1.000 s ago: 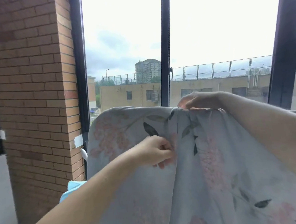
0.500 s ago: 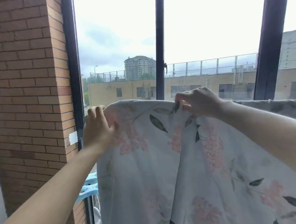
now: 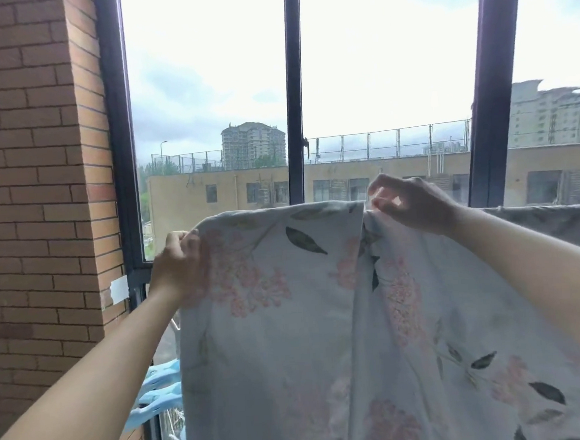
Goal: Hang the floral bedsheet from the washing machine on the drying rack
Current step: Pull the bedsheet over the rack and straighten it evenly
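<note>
The floral bedsheet (image 3: 289, 323), pale with pink blossoms and dark leaves, hangs draped in front of the window and fills the lower middle and right. My left hand (image 3: 180, 262) grips its upper left corner. My right hand (image 3: 407, 204) hovers at the top edge where a fold runs down, its fingers curled and pinched together; I cannot tell whether cloth is between them. The rack itself is hidden under the sheet.
A brick pillar (image 3: 40, 203) stands close on the left. Dark window frames (image 3: 295, 116) rise behind the sheet. Light blue plastic clips (image 3: 157, 397) stick out at the lower left. More grey cloth (image 3: 556, 221) hangs to the right.
My left hand has left the sheet's front and gone up to its upper left corner, stretching the top edge flat. My right hand has lifted slightly at the fold.
</note>
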Tool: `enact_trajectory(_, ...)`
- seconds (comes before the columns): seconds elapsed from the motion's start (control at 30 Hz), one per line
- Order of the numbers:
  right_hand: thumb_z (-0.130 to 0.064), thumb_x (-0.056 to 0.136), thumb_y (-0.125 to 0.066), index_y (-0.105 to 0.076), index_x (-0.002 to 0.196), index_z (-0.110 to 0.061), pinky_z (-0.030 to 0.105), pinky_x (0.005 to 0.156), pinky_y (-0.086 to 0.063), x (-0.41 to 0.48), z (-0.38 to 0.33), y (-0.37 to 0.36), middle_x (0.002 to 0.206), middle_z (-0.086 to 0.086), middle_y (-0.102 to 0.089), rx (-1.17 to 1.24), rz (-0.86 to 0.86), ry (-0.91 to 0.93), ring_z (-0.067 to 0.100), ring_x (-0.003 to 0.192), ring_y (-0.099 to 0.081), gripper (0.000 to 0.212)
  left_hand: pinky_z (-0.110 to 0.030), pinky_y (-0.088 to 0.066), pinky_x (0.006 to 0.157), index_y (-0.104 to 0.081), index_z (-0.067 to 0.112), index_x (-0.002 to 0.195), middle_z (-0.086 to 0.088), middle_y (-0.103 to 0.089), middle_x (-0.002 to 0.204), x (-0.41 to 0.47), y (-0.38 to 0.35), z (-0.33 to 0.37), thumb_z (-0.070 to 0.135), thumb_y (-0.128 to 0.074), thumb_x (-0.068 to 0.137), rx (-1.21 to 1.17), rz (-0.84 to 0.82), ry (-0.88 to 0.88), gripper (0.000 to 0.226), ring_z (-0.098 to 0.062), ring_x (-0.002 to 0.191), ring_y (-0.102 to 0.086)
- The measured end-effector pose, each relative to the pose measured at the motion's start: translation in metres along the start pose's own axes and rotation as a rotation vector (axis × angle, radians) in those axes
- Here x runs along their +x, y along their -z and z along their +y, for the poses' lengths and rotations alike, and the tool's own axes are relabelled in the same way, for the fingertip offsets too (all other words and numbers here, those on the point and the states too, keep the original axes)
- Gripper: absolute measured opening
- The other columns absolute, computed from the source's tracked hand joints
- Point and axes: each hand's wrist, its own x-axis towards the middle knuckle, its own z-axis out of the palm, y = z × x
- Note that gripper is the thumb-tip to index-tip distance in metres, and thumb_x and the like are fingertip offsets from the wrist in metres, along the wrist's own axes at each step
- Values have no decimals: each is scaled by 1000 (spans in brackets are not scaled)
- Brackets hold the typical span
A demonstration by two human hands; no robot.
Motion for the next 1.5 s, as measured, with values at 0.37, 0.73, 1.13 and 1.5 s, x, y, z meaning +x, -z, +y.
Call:
enact_trajectory(0.37,-20,90,-61,-73,86,-25,32,85,-55,38,-41,-30,91,-1,-73,455,-152,-303,16,88,-66,14,-19,-42,45,-64,22,86,0,-65,90,49,17,23,12,-67,85,-610,27,325,11,-9,68,-55)
enact_trajectory(0.73,-18,90,-63,-51,128,-16,29,84,-52,33,9,7,115,1,-63,654,-340,-463,18,101,-62,40,-27,-38,59,-54,19,99,2,-54,87,26,24,74,37,-55,90,311,-22,-74,19,-18,80,-52)
enact_trajectory(1.13,-42,97,-46,-65,114,-17,30,90,-43,9,11,-2,108,-8,-60,258,-241,-281,13,103,-56,35,-15,-45,33,-57,7,75,-1,-60,45,22,32,48,14,-43,101,-431,-392,433,31,-8,32,-55)
enact_trajectory(1.5,-13,84,-68,-62,62,-36,32,74,-53,48,-29,-21,69,-14,-65,163,-145,-94,11,73,-63,32,-15,-24,37,-58,12,60,-3,-40,51,21,20,46,4,-47,87,-390,-223,146,30,-13,35,-30)
